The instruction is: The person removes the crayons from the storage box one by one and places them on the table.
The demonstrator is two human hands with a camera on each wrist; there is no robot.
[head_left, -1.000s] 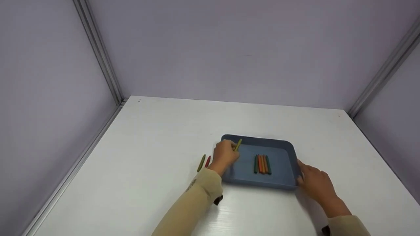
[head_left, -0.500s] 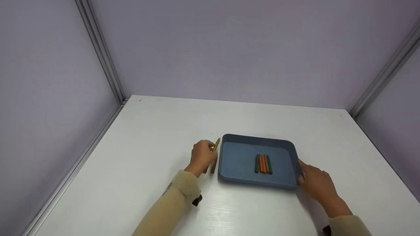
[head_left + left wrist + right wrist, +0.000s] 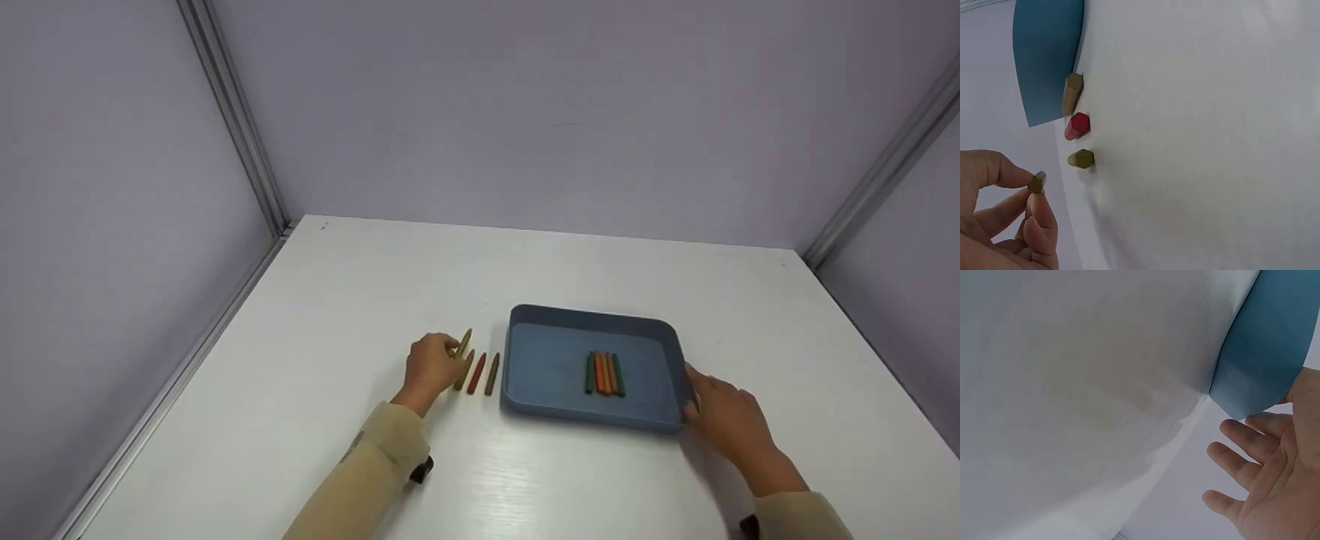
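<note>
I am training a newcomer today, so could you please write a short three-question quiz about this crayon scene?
1. True or false: the left hand pinches an olive crayon.
2. How many crayons lie in the blue tray?
3. What does the right hand touch? A) a crayon B) the tray's side C) the wall

Key: 1 true; 2 four; 3 B.

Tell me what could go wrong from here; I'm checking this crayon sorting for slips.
The left hand pinches the olive crayon only near one end, so it might slip and roll across the white table. Setting it down close to the three crayons already lying there could knock them out of line. The right hand merely rests against the blue tray, so a bump could shift the tray.
</note>
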